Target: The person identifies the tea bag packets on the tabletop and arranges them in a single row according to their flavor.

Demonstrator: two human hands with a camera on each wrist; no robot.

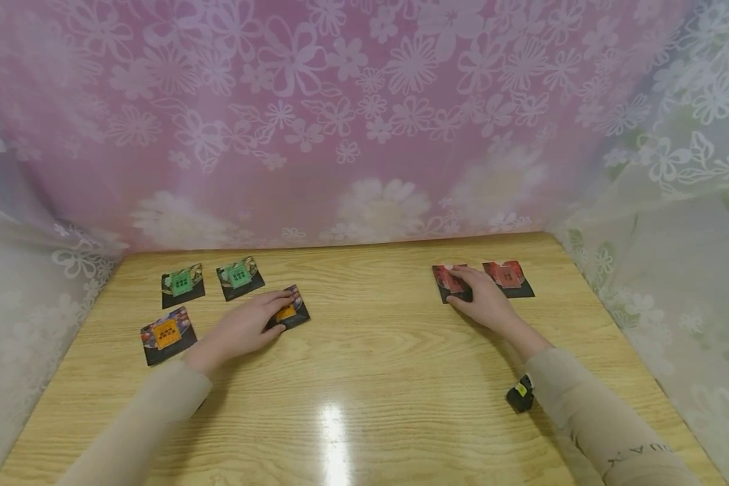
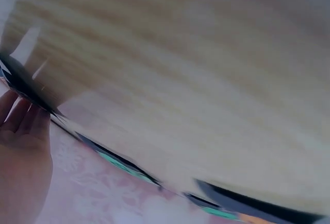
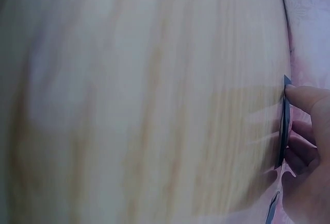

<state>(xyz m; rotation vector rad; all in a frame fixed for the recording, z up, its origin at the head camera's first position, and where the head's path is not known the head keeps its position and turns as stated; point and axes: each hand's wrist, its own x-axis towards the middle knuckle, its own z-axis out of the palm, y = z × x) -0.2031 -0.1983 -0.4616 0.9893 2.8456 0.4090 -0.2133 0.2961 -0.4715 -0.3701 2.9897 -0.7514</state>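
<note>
1 orange-labelled packet [image 1: 289, 313] partly hidden beneath left hand [image 1: 243, 329]

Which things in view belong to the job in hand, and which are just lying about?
Likely part of the job:
orange packet under the left hand
red packet under the right hand
other orange packet
other red packet
left green packet
right green packet

Apparently just around:
wooden table
pink floral cloth behind
small black object by the right sleeve, purpose unclear

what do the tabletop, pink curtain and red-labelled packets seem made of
Tabletop: glossy wood or laminate, from the grain and bright reflection. Pink curtain: probably thin, low-sheen fabric or plastic; gentle folds. Red-labelled packets: perhaps printed film or card; thin, flat, finish unclear.
</note>
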